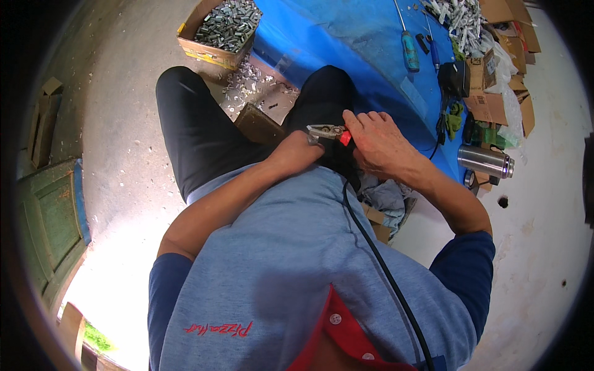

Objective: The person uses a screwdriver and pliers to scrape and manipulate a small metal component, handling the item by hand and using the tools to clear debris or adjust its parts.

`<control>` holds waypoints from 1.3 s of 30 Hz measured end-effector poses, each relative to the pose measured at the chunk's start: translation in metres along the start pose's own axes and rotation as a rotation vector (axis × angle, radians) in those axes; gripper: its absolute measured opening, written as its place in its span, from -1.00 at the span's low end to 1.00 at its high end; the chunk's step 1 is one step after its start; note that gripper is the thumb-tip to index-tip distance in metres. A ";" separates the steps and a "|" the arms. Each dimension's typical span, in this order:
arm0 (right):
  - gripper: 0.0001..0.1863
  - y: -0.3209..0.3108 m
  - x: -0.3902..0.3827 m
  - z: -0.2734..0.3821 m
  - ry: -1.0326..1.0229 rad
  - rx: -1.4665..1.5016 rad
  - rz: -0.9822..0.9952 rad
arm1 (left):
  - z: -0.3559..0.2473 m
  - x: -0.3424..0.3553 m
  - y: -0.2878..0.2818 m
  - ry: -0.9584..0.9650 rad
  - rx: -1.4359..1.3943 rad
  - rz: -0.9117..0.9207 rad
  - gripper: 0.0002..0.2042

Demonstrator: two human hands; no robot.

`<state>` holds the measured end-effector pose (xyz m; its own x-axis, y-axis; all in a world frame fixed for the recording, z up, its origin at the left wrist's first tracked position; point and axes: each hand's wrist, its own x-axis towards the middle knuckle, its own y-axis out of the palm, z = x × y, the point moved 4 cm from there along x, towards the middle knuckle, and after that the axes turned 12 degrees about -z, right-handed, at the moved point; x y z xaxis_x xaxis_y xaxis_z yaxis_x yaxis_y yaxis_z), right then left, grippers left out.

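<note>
blue tarpaulin (346, 43) covered the concrete floor (124, 142) ahead of the seated person, whose black-trousered knees rose at either side of a brown cardboard piece (258, 123). a cardboard box (218, 31) heaped with small grey metal parts sat at the tarpaulin's left edge, with loose parts spilled beside it, and a stack of folded cartons (498, 93) lay well to the right. a steel flask (486, 161) lay on its side near the right forearm. a blue-handled screwdriver (409, 46) rested on the tarpaulin, well apart from the hands. the right hand (378, 143) was curled around a small grey metal part with a red piece (331, 133), fingers closed over its right end. the left hand (298, 148) gripped the same part from the left, fist closed, between the knees.
</note>
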<state>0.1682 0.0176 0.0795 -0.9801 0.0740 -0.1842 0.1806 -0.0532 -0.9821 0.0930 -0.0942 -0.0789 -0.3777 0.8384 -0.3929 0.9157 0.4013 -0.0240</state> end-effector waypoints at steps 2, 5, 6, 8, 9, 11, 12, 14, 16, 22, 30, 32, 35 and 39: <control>-0.60 -0.005 0.002 0.002 -0.023 -0.060 0.007 | 0.000 0.000 0.000 -0.002 0.040 0.004 -0.66; -0.65 -0.012 0.005 0.002 -0.029 -0.084 0.045 | -0.001 -0.001 0.000 -0.030 0.061 0.020 -0.68; -0.67 -0.012 0.006 0.001 -0.026 -0.081 0.063 | -0.002 -0.002 -0.001 -0.046 0.078 0.029 -0.71; -0.72 -0.008 0.002 -0.004 -0.055 0.027 0.115 | -0.006 -0.004 -0.003 -0.076 0.122 0.048 -0.72; -0.74 -0.007 0.002 -0.006 -0.069 0.082 0.140 | -0.009 -0.006 -0.005 -0.091 0.150 0.059 -0.71; -0.75 -0.005 0.004 -0.010 0.043 0.217 0.335 | -0.014 -0.009 -0.007 -0.108 0.185 0.079 -0.67; -0.75 -0.006 0.005 -0.010 0.100 0.285 0.432 | -0.017 -0.010 -0.007 -0.109 0.192 0.086 -0.64; -0.73 -0.013 0.008 -0.007 0.250 0.374 0.573 | -0.017 -0.011 -0.008 -0.107 0.211 0.086 -0.62; -0.69 -0.011 0.005 -0.006 0.343 0.524 0.681 | -0.017 -0.013 -0.006 -0.095 0.241 0.081 -0.63; -0.63 0.008 -0.017 0.015 0.375 0.829 0.559 | -0.009 -0.003 -0.020 -0.060 0.071 -0.036 -0.64; -0.43 0.009 -0.009 -0.019 0.386 0.689 0.252 | -0.005 -0.005 -0.011 -0.057 -0.062 -0.001 -0.79; -0.37 0.005 -0.006 -0.008 0.289 0.409 0.243 | -0.002 -0.003 -0.007 -0.032 -0.069 0.015 -0.78; -0.30 0.007 -0.003 -0.001 0.148 0.151 0.202 | -0.003 -0.003 -0.006 -0.077 0.039 0.032 -0.74; -0.29 -0.001 0.003 0.008 0.065 -0.003 0.152 | -0.003 -0.003 -0.006 -0.038 0.056 0.017 -0.71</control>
<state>0.1646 0.0104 0.0801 -0.9341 0.1294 -0.3327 0.3267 -0.0659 -0.9428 0.0886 -0.0977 -0.0753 -0.3580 0.8298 -0.4281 0.9284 0.3653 -0.0681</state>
